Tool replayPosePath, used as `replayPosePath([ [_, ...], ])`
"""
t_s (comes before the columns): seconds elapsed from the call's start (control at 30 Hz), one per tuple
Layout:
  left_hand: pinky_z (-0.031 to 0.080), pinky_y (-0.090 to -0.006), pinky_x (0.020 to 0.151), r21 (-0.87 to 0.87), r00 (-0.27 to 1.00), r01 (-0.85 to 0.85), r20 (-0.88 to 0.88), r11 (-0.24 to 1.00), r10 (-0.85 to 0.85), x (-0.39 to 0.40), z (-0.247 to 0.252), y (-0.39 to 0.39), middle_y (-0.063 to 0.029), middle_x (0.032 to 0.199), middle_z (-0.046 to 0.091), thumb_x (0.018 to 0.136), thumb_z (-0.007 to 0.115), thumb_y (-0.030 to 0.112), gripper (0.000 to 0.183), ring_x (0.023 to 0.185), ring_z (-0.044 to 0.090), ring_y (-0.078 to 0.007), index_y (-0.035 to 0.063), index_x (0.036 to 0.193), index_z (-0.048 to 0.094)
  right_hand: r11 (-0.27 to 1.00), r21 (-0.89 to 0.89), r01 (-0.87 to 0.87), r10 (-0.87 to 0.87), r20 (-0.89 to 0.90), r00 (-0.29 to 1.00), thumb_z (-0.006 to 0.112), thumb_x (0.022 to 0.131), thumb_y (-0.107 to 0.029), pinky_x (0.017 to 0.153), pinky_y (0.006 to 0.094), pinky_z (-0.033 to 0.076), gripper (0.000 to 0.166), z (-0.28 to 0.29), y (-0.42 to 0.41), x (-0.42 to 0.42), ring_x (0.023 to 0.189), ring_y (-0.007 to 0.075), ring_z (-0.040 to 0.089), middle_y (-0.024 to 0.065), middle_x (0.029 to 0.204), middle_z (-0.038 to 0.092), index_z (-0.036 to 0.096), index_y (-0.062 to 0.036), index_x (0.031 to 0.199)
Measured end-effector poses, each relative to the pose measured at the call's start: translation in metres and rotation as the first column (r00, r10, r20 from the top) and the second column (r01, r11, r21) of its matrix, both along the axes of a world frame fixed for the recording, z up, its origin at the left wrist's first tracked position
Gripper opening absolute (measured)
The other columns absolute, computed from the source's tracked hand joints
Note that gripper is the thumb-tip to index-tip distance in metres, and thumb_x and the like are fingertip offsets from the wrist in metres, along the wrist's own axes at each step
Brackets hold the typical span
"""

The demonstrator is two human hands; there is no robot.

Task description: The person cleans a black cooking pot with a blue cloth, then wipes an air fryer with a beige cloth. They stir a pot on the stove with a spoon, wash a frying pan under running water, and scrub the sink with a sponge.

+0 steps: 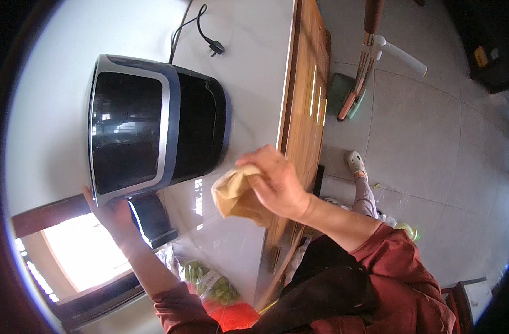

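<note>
My right hand (275, 179) grips a folded yellow-tan cloth (238, 196) above the edge of the white countertop (246, 96). Left of the cloth stands a black and silver countertop appliance (129, 133), probably an air fryer, with a glossy dark panel. My left hand (114, 217) touches the appliance's lower corner, beside its black handle (152, 219). One finger lies along the outer edge; how firmly the hand holds on is not visible. A black power cord with its plug (215, 47) lies loose on the counter behind the appliance.
Green produce in clear plastic (208, 279) and a red bag (231, 313) lie near my left forearm. Wooden cabinet fronts (300, 96) run below the counter edge. A broom and dustpan (350, 98) stand on the tiled floor (413, 125). A bright window (85, 250) is at lower left.
</note>
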State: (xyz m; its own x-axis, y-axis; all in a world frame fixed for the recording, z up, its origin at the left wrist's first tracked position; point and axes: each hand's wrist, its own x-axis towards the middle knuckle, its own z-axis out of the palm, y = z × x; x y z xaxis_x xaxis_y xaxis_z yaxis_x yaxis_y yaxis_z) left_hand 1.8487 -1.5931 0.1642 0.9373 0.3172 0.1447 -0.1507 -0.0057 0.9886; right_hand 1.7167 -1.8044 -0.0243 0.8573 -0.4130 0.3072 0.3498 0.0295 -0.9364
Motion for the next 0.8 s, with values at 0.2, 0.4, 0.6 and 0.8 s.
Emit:
replayPosePath([
  [0.2, 0.045, -0.0328, 0.079, 0.726, 0.996, 0.078, -0.028, 0.683, -0.083, -0.105, -0.114, -0.042, -0.0103, 0.090, 0.058, 0.089, 0.045, 0.018, 0.023, 0.085, 0.054, -0.0194, 0.0019, 0.099, 0.057, 0.803, -0.593, 0.056, -0.071, -0.001, 0.997, 0.070, 0.063, -0.022, 0.076, 0.0406, 0.036, 0.045, -0.016, -0.019, 0.017, 0.083, 0.0285, 0.047, 0.0084, 0.090, 0.050, 0.055, -0.0098, 0.104],
  [0.4, 0.046, -0.0334, 0.074, 0.904, 0.931, 0.084, 0.079, 0.420, -0.357, 0.001, -0.159, -0.126, -0.0131, 0.093, 0.059, 0.085, 0.052, 0.006, 0.020, 0.085, 0.058, -0.0265, 0.0044, 0.104, 0.059, 0.773, -0.629, 0.085, 0.012, 0.147, 0.989, 0.068, 0.060, -0.017, 0.070, 0.0380, 0.034, 0.030, -0.043, -0.018, 0.019, 0.083, 0.0229, 0.047, 0.0028, 0.090, 0.051, 0.060, -0.0140, 0.089],
  [0.6, 0.046, -0.0352, 0.072, 0.986, 0.894, 0.020, 0.057, 0.166, -0.445, 0.069, -0.172, -0.130, -0.0143, 0.090, 0.058, 0.085, 0.052, 0.010, 0.020, 0.081, 0.057, -0.0308, 0.0059, 0.103, 0.059, 0.797, -0.598, 0.082, 0.009, 0.147, 0.989, 0.066, 0.058, -0.018, 0.067, 0.0371, 0.034, 0.033, -0.051, -0.019, 0.019, 0.081, 0.0219, 0.048, 0.0012, 0.093, 0.053, 0.060, -0.0144, 0.090],
  [0.8, 0.046, -0.0355, 0.072, 0.993, 0.872, -0.007, 0.064, 0.120, -0.484, 0.078, -0.181, -0.125, -0.0138, 0.092, 0.057, 0.083, 0.053, 0.004, 0.019, 0.082, 0.057, -0.0312, 0.0054, 0.101, 0.058, 0.786, -0.615, 0.069, 0.018, 0.135, 0.991, 0.066, 0.057, -0.020, 0.066, 0.0369, 0.034, 0.035, -0.059, -0.019, 0.020, 0.082, 0.0207, 0.049, 0.0003, 0.096, 0.053, 0.061, -0.0167, 0.092],
])
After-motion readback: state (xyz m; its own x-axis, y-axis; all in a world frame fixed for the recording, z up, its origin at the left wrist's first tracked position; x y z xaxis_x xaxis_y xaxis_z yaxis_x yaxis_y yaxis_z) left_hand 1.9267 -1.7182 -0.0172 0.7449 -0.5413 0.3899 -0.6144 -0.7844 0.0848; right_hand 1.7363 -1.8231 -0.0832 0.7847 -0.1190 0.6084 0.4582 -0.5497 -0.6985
